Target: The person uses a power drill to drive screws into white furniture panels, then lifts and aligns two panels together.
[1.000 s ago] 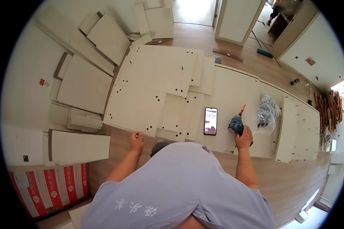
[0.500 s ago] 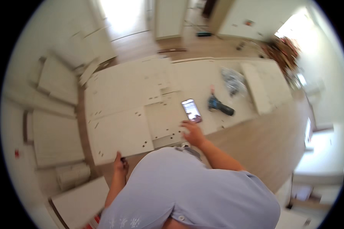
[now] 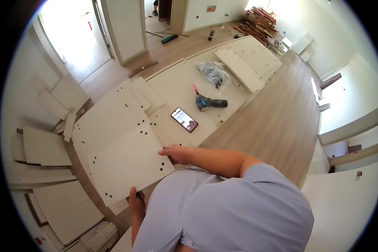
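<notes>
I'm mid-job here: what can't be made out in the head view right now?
All in the head view:
- Dark thing by the left grip: too small, partly hidden by the hand.
- Whether the right grip clamps the panel: hidden by the hand itself.
- Bag contents: blurred by crinkled plastic.
- Phone screen: details too small.
- Person: mostly cut off by the top edge.

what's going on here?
A person has both hands at the edges of a white board with dark holes: the right hand on its right edge, the left hand at its near edge. How firmly either grips isn't clear. The board lies among other pale panels. To its right lie a lit phone, a drill and a clear plastic bag, none being touched.
</notes>
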